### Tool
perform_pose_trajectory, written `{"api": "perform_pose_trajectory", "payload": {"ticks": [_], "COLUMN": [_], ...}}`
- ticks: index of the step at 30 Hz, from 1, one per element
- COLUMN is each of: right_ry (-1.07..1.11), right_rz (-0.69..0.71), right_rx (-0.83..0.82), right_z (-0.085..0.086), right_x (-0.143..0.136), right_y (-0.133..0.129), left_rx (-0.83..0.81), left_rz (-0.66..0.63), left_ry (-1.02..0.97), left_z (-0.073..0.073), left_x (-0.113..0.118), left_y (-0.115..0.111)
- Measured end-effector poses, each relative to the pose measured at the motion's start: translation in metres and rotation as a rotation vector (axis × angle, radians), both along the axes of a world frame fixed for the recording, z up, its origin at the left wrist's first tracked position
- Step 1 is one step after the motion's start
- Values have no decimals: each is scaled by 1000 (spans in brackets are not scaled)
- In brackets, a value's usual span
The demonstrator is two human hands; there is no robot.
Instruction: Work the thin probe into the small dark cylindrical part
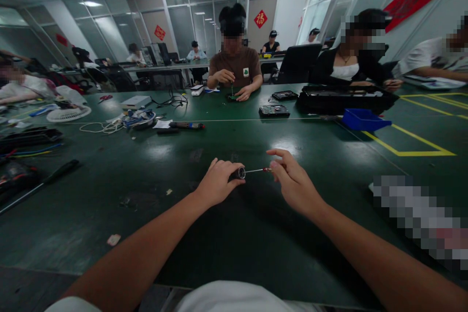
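Note:
My left hand (218, 183) is wrapped round a dark cylindrical part (240, 173) whose round, pale-rimmed end faces right. From the other side, my right hand (290, 175) pinches the red handle of a thin screwdriver (256, 170) between thumb and fingers, its index finger raised. The screwdriver's metal shaft lies nearly level and its tip meets the open end of the cylinder. Whether the tip touches a screw inside is too small to tell. Both hands are held above the green table (204, 258).
A long screwdriver (60, 170) lies at the left. Farther off are a power screwdriver (186, 126), coiled cables (137, 119), an opened circuit-board device (274, 110), a blue bin (365, 119) and a long black housing (345, 100). A co-worker (236, 66) sits opposite, working on a small part.

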State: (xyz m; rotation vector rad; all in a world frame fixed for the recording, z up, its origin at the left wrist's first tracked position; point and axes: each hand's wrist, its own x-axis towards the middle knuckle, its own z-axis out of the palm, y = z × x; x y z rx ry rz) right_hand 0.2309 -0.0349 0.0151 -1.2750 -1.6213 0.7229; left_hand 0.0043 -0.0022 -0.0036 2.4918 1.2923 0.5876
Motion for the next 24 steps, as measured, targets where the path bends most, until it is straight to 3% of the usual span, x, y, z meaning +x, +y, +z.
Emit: {"api": "perform_pose_trajectory", "payload": {"ticks": [6,11,16,19,24], "right_ry": [31,319,699,772,754], "right_rz": [31,20,4,19,-54], "right_rx": [-69,-62,-300,-469,-360], "right_z": [-3,-8,-12,-14,-16], "right_x": [0,-5,-3,3,3], "right_y": [0,8,18,24,25], "left_rx": [-1,-6,33,90,49], "left_rz": [19,58,7,4,48], "left_ry": [12,7,-12,-1,44], "left_z": [-1,1,5,5,1], "left_x": [-1,0,0,-2,-5], "left_y": [2,1,0,3,7]}}
